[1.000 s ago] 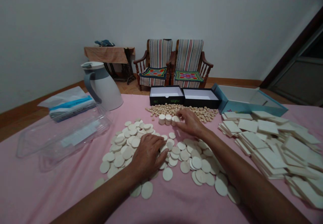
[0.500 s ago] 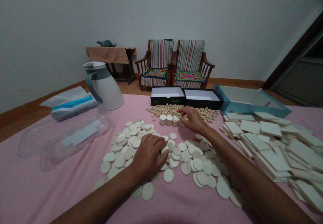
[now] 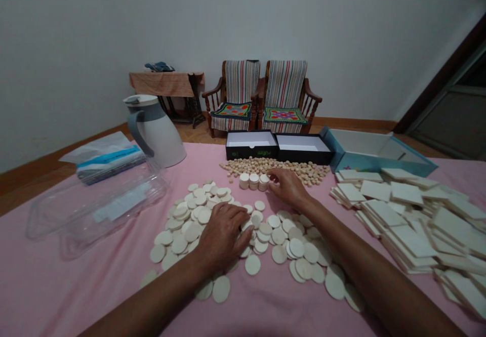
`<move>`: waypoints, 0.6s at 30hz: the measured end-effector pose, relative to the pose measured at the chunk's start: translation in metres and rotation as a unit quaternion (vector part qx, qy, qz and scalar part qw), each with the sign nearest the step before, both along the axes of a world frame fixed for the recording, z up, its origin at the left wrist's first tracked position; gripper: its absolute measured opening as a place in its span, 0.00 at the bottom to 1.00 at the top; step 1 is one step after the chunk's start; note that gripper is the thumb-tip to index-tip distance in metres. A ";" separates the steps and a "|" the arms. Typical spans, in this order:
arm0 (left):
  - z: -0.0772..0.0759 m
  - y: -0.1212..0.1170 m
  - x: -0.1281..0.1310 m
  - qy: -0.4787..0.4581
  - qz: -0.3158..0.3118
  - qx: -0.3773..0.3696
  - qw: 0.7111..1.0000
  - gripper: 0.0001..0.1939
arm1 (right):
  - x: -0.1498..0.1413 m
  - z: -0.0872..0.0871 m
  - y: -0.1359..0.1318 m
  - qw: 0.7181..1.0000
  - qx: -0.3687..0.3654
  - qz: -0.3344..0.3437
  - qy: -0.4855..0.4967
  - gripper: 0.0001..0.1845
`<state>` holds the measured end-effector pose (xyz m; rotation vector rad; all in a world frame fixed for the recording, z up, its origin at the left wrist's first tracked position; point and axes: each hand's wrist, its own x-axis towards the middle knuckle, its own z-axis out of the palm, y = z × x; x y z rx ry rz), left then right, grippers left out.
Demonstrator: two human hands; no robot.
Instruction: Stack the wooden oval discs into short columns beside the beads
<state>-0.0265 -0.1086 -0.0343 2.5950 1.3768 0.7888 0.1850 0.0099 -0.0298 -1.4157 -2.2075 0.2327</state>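
Three short stacks of round wooden discs (image 3: 254,181) stand side by side in a row on the pink cloth. At the right end of that row is my right hand (image 3: 288,189), its fingers curved and apart against the side of the rightmost stack. My left hand (image 3: 222,233) lies on a spread of loose wooden discs (image 3: 192,230), thumb apart from the fingers, some discs showing in the gap. What is under its palm is hidden. More loose discs (image 3: 297,247) lie below my right forearm.
Small wooden pieces (image 3: 250,165) are heaped behind the stacks, before two black boxes (image 3: 252,152). Square wooden boards (image 3: 406,230) and a blue box (image 3: 383,164) lie at right. A white jug (image 3: 163,137), a tissue pack (image 3: 110,160) and clear plastic packaging (image 3: 114,203) are at left.
My right hand has shifted slightly down, and its fingers now sit lower beside the rightmost stack. The left hand stays in place on the discs.
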 end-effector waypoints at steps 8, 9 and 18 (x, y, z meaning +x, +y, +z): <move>0.002 -0.001 0.001 -0.002 0.000 -0.005 1.000 0.08 | -0.005 0.007 -0.009 1.000 0.018 -0.007 -0.002 0.08; 0.002 -0.001 0.001 -0.001 0.000 -0.004 1.000 0.08 | -0.006 0.007 -0.010 1.000 0.019 -0.007 -0.003 0.08; -0.002 0.000 0.000 0.002 -0.001 0.004 1.000 0.08 | 0.014 0.011 -0.015 1.000 0.008 -0.024 -0.001 0.10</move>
